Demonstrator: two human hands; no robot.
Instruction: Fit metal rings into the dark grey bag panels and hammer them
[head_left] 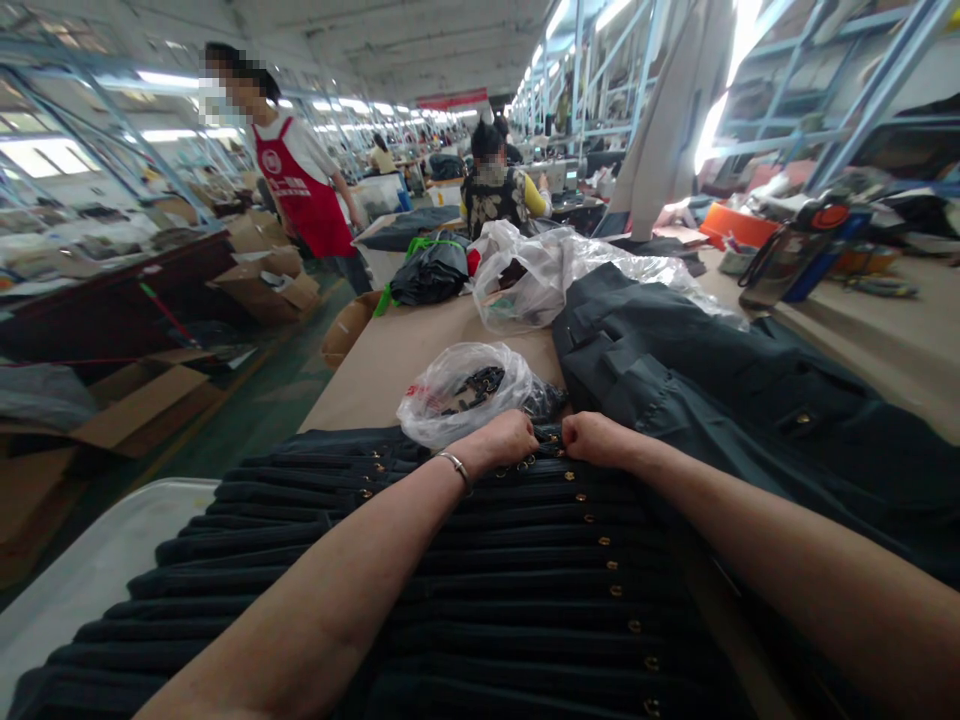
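A stack of dark folded garments (480,560) with small brass buttons lies spread in overlapping rows on the table in front of me. My left hand (504,440) and my right hand (596,438) are both closed on the far edge of the farthest garment, close together. A silver bracelet sits on my left wrist. Just beyond my hands lies a clear plastic bag (461,390) holding small dark parts.
A heap of dark garments (712,390) lies to the right. Crumpled clear plastic (540,270) and a black bag (431,272) sit farther back on the brown table (382,360). A person in a red apron stands at left, another sits behind. Cardboard boxes (262,280) line the aisle.
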